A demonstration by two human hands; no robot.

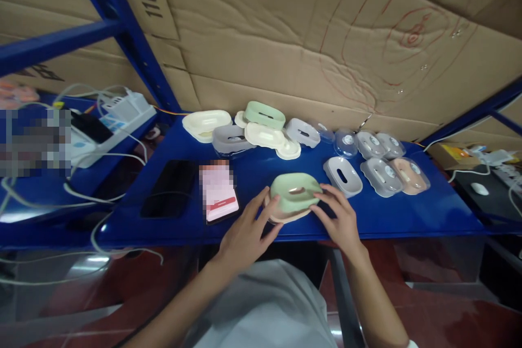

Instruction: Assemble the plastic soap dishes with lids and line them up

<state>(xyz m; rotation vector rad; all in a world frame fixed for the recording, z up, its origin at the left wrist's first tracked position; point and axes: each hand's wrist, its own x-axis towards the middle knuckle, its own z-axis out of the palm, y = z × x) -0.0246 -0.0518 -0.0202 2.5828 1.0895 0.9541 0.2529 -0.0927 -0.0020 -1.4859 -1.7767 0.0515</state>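
Note:
A light green soap dish tray [291, 204] with a slot in its middle sits over a pale peach base [290, 219] near the table's front edge. My left hand [250, 223] grips the left side, fingers on the green rim and thumb low by the base. On the right side, my right hand [339, 216] holds the rim with curved fingers and thumb. A grey slotted tray [351, 187] lies just beyond my right hand. To the left of the dish is a phone [220, 196] with a lit screen, partly blurred out.
Cream, grey and green dish parts, including a cream one [207, 122], line the back of the blue table [261, 232]. Several covered dishes [381, 175] stand at right. A dark phone [168, 189] lies left; cables and a power strip [130, 111] are beyond.

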